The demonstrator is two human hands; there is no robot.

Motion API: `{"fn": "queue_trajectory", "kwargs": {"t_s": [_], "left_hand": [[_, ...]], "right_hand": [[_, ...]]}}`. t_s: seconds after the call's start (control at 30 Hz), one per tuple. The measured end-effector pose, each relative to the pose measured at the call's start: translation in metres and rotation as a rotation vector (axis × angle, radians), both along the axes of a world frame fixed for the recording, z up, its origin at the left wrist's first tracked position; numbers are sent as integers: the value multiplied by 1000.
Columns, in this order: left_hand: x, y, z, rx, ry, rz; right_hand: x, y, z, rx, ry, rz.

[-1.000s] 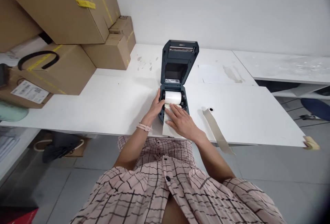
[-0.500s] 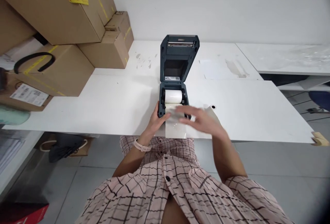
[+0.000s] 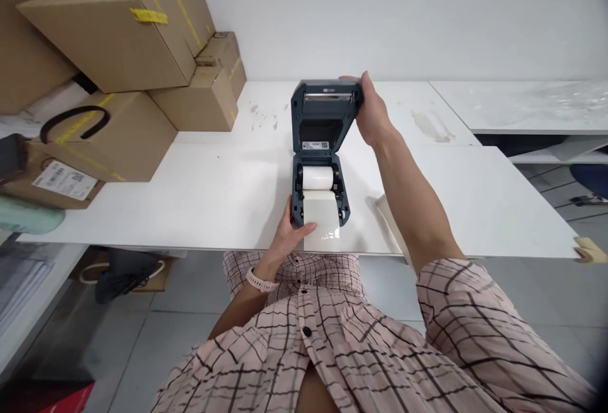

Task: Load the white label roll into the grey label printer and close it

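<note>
A dark label printer stands near the table's front edge with its lid raised. Inside its base lies a white label roll, and a strip of labels runs from it over the front. My left hand grips the base's front left corner, thumb lying on the strip. Up at the lid's right upper edge, my right hand is closed on it, some fingers hidden behind.
Cardboard boxes with yellow tape are stacked at the left, a black curved band on one. Partly behind my right forearm, a pale paper strip hangs toward the edge of the white table.
My right hand has left the label strip, gone up and taken hold of the lid, which now leans slightly further forward. My left hand has slid toward the printer's front.
</note>
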State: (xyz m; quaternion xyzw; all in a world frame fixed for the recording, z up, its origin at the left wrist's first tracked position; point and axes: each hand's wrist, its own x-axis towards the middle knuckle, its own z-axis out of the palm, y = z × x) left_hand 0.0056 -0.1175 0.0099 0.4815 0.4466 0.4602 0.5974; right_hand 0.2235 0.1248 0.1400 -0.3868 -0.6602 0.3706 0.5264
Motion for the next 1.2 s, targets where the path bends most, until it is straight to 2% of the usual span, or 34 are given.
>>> {"fn": "queue_trajectory", "kwargs": {"t_s": [0.1,0.23,0.3,0.37,0.5,0.57,0.63,0.77,0.9,1.03,1.1,1.2], "left_hand": [[-1,-1,-10,-23,46,14],[-7,-3,-22,-55,53,-3],[-10,-4,-21,-30,25,5],[-11,-3,-13,-6,31,47],[-5,6,11,-59,84,139],[0,13,21,-110,63,139],[3,18,26,-98,22,95],[4,19,27,-6,-14,40],[5,22,22,18,4,97],[8,16,15,33,54,130],[9,0,11,33,182,238],[12,-32,2,44,432,470]], "right_hand": [[5,-76,-17,83,-68,-66],[7,-171,-56,114,-181,-159],[1,-200,-81,104,-191,-170],[-8,-217,-103,24,-113,-174],[-24,-225,-134,-318,299,-216],[-26,-225,-139,-480,455,-199],[-25,-224,-140,-571,503,-167],[-21,-224,-138,-585,471,-168],[-20,-223,-139,-518,386,-200],[-16,-221,-142,-476,314,-165],[-14,-221,-142,-480,294,-145],[-12,-221,-144,-469,256,-144]]}}
